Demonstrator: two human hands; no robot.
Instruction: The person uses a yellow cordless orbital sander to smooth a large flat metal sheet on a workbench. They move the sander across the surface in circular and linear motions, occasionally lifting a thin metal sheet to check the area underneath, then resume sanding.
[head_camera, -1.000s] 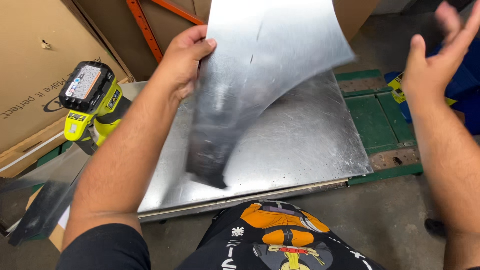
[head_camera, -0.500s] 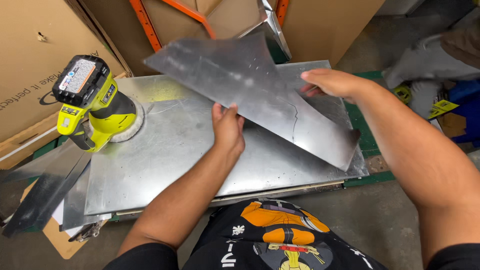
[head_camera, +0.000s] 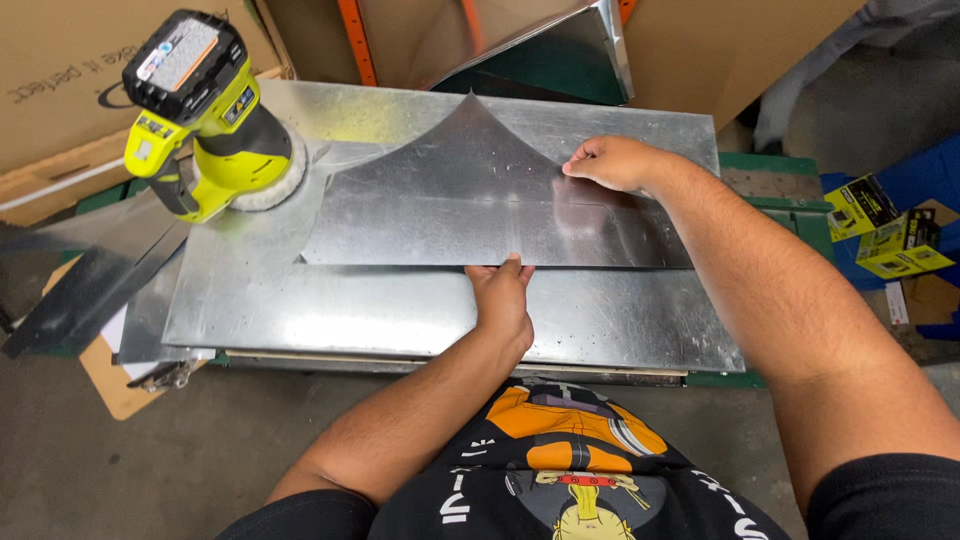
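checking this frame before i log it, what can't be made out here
- Head view: the pad under the yellow cordless polisher is mostly hidden by the tool's own body.
- Left hand: its fingers are tucked under the edge of the cut metal sheet, so the grip is unseen.
- Right hand: fingertips curl against the sheet, contact unclear.
- The folded metal piece is cut off by the top edge.

Bright, even overhead light fills the scene, and shadows stay soft and short. The large metal sheet (head_camera: 400, 310) throws back pale glare (strongest near its far edge). Focus is sharp in the middle; straight lines bow slightly toward the frame's edges.
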